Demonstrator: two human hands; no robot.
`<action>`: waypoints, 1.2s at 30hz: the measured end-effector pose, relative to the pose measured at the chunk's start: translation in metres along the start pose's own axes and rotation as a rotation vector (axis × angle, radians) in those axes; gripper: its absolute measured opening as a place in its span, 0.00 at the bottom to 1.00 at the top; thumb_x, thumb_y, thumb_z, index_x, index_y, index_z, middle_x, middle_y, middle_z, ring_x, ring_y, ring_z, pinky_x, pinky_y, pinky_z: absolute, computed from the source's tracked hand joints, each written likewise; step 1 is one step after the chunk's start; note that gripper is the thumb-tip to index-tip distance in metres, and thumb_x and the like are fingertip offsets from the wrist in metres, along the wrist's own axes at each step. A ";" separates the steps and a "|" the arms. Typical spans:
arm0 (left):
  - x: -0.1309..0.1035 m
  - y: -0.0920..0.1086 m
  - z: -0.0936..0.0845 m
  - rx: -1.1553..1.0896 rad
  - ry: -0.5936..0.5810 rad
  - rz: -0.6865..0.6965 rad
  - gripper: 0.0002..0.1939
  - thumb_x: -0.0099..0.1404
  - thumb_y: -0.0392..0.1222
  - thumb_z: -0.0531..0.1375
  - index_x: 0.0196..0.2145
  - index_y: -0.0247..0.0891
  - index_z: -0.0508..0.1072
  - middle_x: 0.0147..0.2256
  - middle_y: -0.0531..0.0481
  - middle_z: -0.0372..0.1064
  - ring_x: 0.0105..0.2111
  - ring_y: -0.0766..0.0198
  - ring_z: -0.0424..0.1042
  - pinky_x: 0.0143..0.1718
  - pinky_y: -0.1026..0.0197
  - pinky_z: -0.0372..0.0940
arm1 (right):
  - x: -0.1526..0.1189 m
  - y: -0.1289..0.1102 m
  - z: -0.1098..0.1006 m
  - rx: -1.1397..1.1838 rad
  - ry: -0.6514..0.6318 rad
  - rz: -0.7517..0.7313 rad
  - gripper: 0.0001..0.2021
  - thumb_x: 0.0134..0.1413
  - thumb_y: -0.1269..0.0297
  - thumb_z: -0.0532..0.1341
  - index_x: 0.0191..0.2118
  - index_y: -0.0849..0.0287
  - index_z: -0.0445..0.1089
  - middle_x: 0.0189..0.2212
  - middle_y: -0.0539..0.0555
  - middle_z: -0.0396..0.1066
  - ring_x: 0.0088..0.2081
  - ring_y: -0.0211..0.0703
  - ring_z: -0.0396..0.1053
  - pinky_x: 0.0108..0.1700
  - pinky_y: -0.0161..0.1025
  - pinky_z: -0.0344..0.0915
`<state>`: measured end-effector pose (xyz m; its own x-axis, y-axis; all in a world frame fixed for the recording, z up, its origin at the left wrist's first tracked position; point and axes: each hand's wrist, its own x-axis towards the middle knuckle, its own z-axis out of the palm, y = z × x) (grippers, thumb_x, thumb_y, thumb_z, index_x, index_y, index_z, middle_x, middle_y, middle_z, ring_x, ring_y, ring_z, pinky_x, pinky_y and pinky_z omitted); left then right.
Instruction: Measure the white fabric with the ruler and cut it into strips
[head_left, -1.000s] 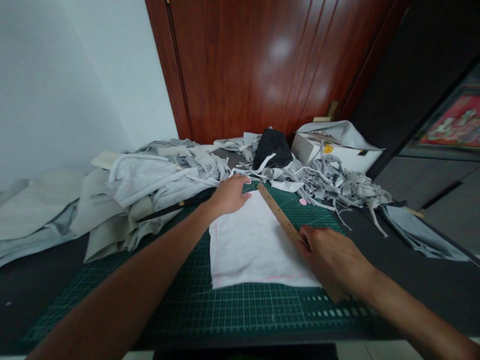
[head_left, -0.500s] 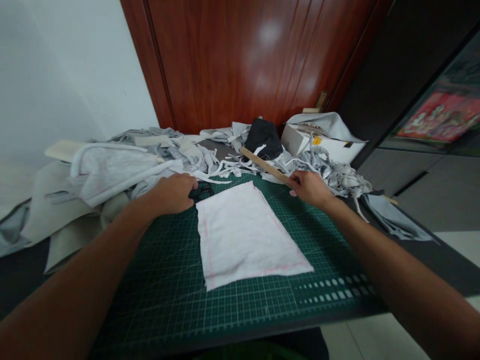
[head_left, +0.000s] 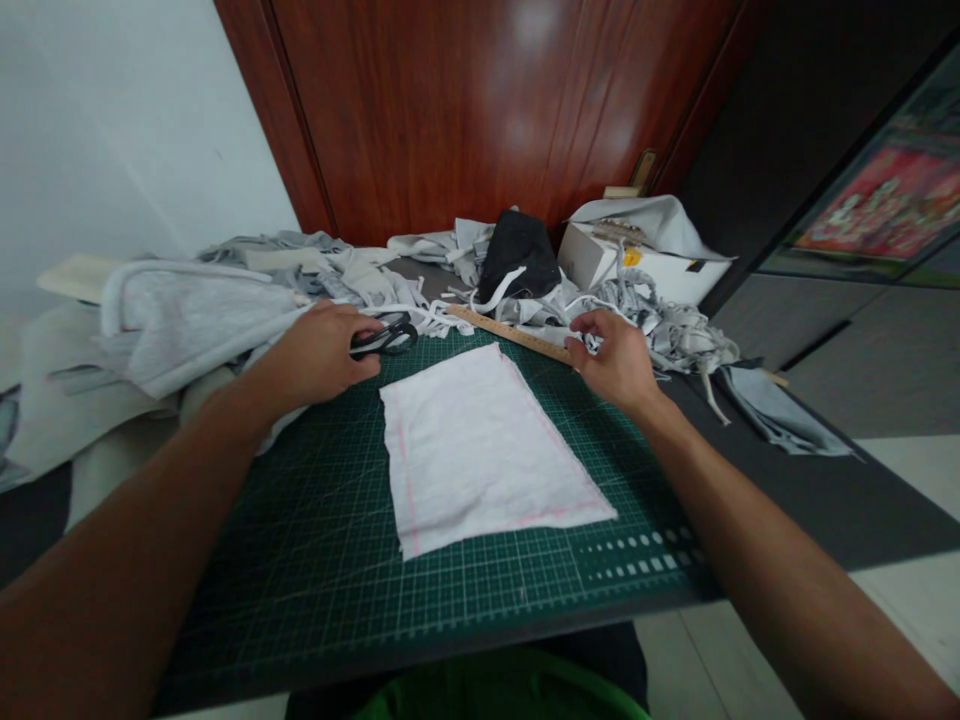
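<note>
My left hand is closed around the handles of black-handled scissors, beside the top left corner of the cloth. A white rectangular cloth with pink lines near its edges lies flat on the green cutting mat. Across from it, my right hand hovers at the near end of a wooden ruler, with thumb and index finger apart. The ruler lies slanted against the fabric scraps along the mat's far edge.
Grey and white fabric pieces are heaped on the left. A black cloth bundle and a white box stand at the back, before a red-brown wooden door. Tangled strips lie on the right.
My left hand has lifted the scissors off the mat's far left area and moved left. My right hand has let go of the ruler, which now lies lower and farther left.
</note>
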<state>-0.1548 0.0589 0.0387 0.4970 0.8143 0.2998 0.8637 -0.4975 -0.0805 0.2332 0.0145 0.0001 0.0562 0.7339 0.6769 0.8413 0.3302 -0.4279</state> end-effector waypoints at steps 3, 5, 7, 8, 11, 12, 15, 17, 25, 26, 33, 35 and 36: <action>-0.003 0.006 -0.007 -0.100 0.150 0.008 0.24 0.63 0.48 0.58 0.53 0.36 0.78 0.47 0.40 0.77 0.49 0.47 0.74 0.54 0.48 0.68 | 0.000 -0.013 0.002 0.327 -0.027 0.153 0.06 0.51 0.64 0.68 0.36 0.58 0.75 0.34 0.56 0.79 0.37 0.52 0.76 0.46 0.51 0.73; -0.005 0.017 -0.013 -0.196 0.226 0.054 0.22 0.64 0.47 0.58 0.52 0.38 0.78 0.48 0.42 0.77 0.48 0.50 0.74 0.54 0.50 0.69 | 0.000 -0.025 0.003 0.686 -0.143 0.303 0.08 0.51 0.62 0.71 0.34 0.58 0.74 0.31 0.54 0.78 0.33 0.46 0.76 0.41 0.46 0.75; -0.006 0.032 -0.017 -0.260 0.279 0.136 0.20 0.65 0.45 0.59 0.53 0.39 0.78 0.47 0.44 0.76 0.48 0.52 0.74 0.54 0.51 0.69 | -0.001 -0.039 0.003 1.013 -0.339 0.425 0.11 0.52 0.59 0.73 0.34 0.60 0.75 0.32 0.54 0.80 0.31 0.42 0.77 0.38 0.41 0.76; -0.007 0.041 -0.019 -0.282 0.310 0.185 0.20 0.65 0.44 0.60 0.53 0.40 0.78 0.47 0.45 0.75 0.49 0.53 0.73 0.55 0.52 0.68 | -0.002 -0.046 0.002 1.124 -0.437 0.459 0.12 0.52 0.58 0.74 0.35 0.61 0.76 0.32 0.54 0.80 0.31 0.40 0.77 0.36 0.38 0.76; -0.008 0.065 -0.020 -0.361 0.362 0.367 0.19 0.65 0.38 0.61 0.53 0.39 0.77 0.46 0.46 0.75 0.49 0.55 0.72 0.53 0.53 0.68 | -0.008 -0.063 0.000 1.304 -0.686 0.483 0.14 0.56 0.56 0.75 0.39 0.62 0.78 0.33 0.56 0.82 0.30 0.38 0.78 0.32 0.33 0.76; -0.009 0.072 -0.019 -0.377 0.363 0.425 0.19 0.65 0.35 0.61 0.53 0.39 0.77 0.46 0.46 0.74 0.49 0.55 0.72 0.53 0.53 0.68 | -0.010 -0.067 0.000 1.335 -0.762 0.478 0.14 0.57 0.56 0.75 0.39 0.62 0.78 0.33 0.56 0.83 0.30 0.39 0.79 0.32 0.33 0.76; -0.011 0.085 -0.016 -0.412 0.365 0.547 0.18 0.65 0.31 0.61 0.52 0.38 0.76 0.45 0.46 0.73 0.49 0.55 0.70 0.53 0.53 0.68 | -0.017 -0.074 -0.001 1.410 -0.928 0.469 0.12 0.59 0.61 0.73 0.41 0.64 0.77 0.32 0.57 0.83 0.30 0.39 0.81 0.31 0.32 0.77; -0.013 0.089 -0.017 -0.424 0.351 0.578 0.18 0.64 0.29 0.61 0.51 0.38 0.75 0.45 0.46 0.72 0.50 0.55 0.69 0.53 0.53 0.69 | -0.020 -0.074 -0.002 1.468 -0.971 0.481 0.10 0.59 0.65 0.72 0.42 0.66 0.77 0.33 0.58 0.83 0.30 0.41 0.82 0.31 0.32 0.78; -0.021 0.105 -0.020 -0.467 0.366 0.710 0.19 0.65 0.27 0.59 0.53 0.38 0.72 0.46 0.43 0.72 0.49 0.53 0.68 0.55 0.49 0.68 | -0.031 -0.073 0.001 1.647 -1.089 0.584 0.13 0.61 0.67 0.66 0.50 0.60 0.69 0.34 0.55 0.82 0.30 0.44 0.81 0.28 0.37 0.80; -0.021 0.108 -0.020 -0.472 0.369 0.724 0.19 0.65 0.27 0.59 0.52 0.38 0.72 0.46 0.42 0.72 0.49 0.53 0.68 0.55 0.49 0.68 | -0.033 -0.073 0.002 1.657 -1.093 0.574 0.13 0.61 0.66 0.66 0.50 0.60 0.69 0.35 0.56 0.81 0.31 0.44 0.81 0.28 0.37 0.80; -0.025 0.117 -0.022 -0.478 0.391 0.827 0.17 0.66 0.26 0.59 0.52 0.32 0.72 0.47 0.37 0.73 0.50 0.51 0.67 0.55 0.48 0.69 | -0.036 -0.075 -0.005 1.616 -1.111 0.605 0.14 0.50 0.64 0.67 0.42 0.64 0.71 0.32 0.60 0.79 0.29 0.45 0.78 0.28 0.36 0.73; -0.026 0.117 -0.023 -0.467 0.393 0.836 0.16 0.65 0.25 0.59 0.51 0.30 0.73 0.47 0.37 0.73 0.50 0.51 0.67 0.56 0.48 0.69 | -0.036 -0.078 -0.007 1.598 -1.091 0.620 0.15 0.46 0.64 0.68 0.41 0.63 0.72 0.30 0.58 0.79 0.27 0.44 0.76 0.26 0.35 0.69; -0.026 0.117 -0.023 -0.459 0.392 0.839 0.15 0.65 0.25 0.60 0.50 0.30 0.73 0.47 0.37 0.73 0.49 0.51 0.67 0.56 0.48 0.69 | -0.037 -0.079 -0.008 1.583 -1.096 0.617 0.16 0.46 0.62 0.70 0.41 0.62 0.72 0.30 0.57 0.78 0.27 0.44 0.76 0.26 0.34 0.67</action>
<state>-0.0683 -0.0272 0.0433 0.7914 0.0387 0.6100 0.0955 -0.9936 -0.0608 0.1692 -0.0431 0.0137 -0.7032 0.7090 -0.0538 -0.3127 -0.3764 -0.8721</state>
